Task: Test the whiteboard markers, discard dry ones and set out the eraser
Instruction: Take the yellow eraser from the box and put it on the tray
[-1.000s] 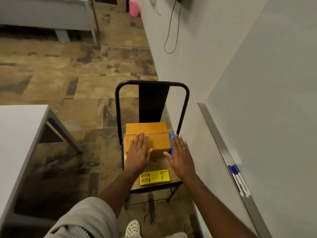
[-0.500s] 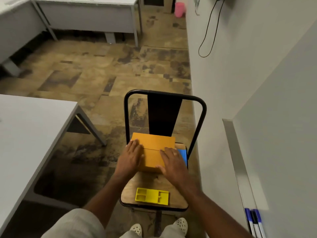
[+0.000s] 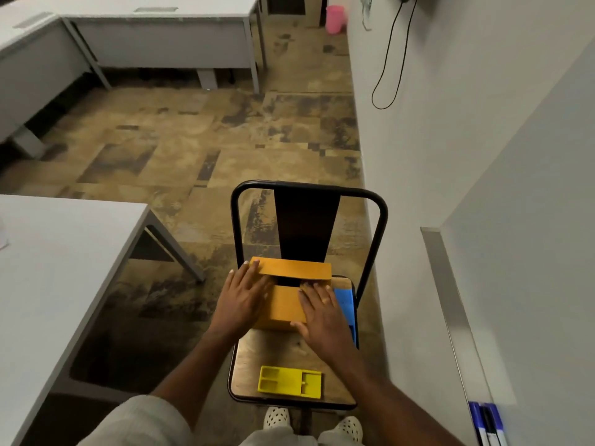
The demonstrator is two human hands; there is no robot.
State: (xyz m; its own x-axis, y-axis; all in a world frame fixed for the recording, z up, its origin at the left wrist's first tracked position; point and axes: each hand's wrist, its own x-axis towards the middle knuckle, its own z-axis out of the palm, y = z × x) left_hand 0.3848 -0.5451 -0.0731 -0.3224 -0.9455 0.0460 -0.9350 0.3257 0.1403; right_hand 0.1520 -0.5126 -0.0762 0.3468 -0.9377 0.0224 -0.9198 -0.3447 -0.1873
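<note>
An orange cardboard box (image 3: 285,305) stands on the seat of a black metal chair (image 3: 306,214). Its far flap (image 3: 294,268) is lifted, showing a dark gap. My left hand (image 3: 243,299) lies on the box's left side with fingertips at the flap. My right hand (image 3: 318,312) rests flat on the near flap. Whatever the box holds stays hidden. A blue tray (image 3: 346,305) sits against the box's right side. A yellow tray (image 3: 289,381) with compartments lies empty at the seat's front. Three markers (image 3: 487,424) rest on the whiteboard ledge at bottom right.
The whiteboard (image 3: 531,252) and its metal ledge (image 3: 450,300) run along the right wall. A grey table (image 3: 58,268) stands at left, more desks (image 3: 161,33) at the back. A pink bin (image 3: 335,19) and a hanging cable (image 3: 386,59) are by the far wall.
The box's far flap has come up, opening a gap on top. Both hands slid onto the box top. The view has tilted up, so the chair sits lower in frame.
</note>
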